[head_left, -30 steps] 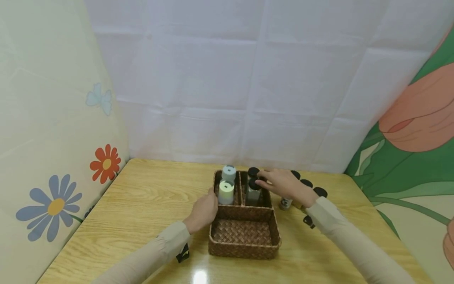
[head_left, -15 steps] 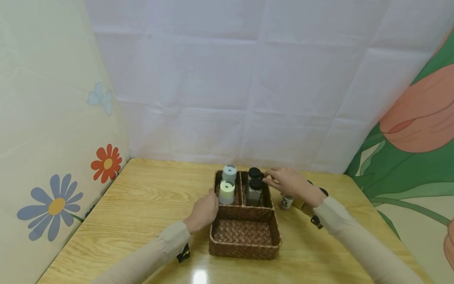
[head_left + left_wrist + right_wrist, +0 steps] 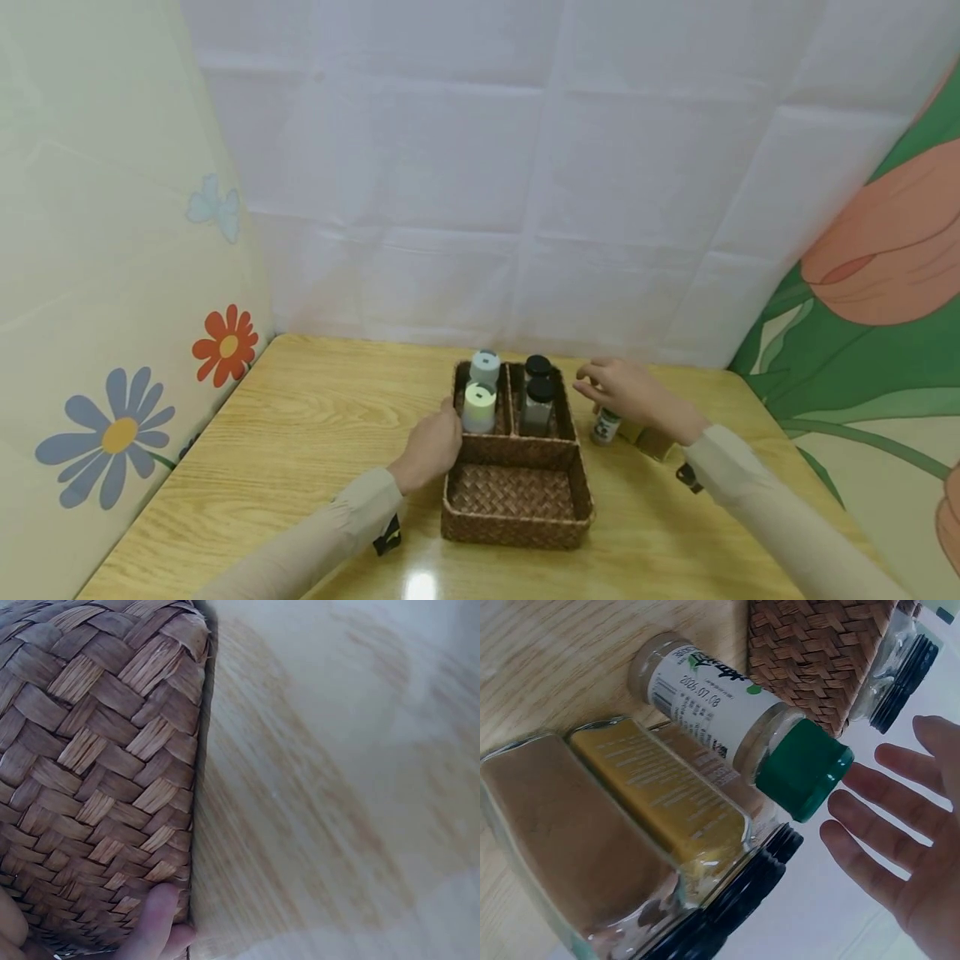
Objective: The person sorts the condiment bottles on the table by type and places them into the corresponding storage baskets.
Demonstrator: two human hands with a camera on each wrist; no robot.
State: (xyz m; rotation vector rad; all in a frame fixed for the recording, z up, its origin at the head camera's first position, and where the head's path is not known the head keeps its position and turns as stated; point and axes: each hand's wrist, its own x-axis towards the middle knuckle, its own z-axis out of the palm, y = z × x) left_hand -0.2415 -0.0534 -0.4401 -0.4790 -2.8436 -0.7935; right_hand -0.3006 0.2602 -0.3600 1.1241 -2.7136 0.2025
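My left hand grips the left side of a brown woven basket, its fingertips against the weave in the left wrist view. In the basket's back left compartment stand two bottles, one with a pale blue top and one with a pale yellow top. Two black-lidded jars stand in the back right compartment. Right of the basket, my right hand holds nothing, its fingers spread near a green-capped spice bottle. Beside that bottle are a jar of yellow powder and a jar of brown powder.
Another spice jar is partly hidden between the green-capped bottle and the yellow jar. The wooden table meets a white cloth backdrop. Flower-printed cloths hang at left and right.
My right hand has let go of the front black-lidded jar in the back right compartment and moved right, over the jars beside the basket. The left hand stays in place.
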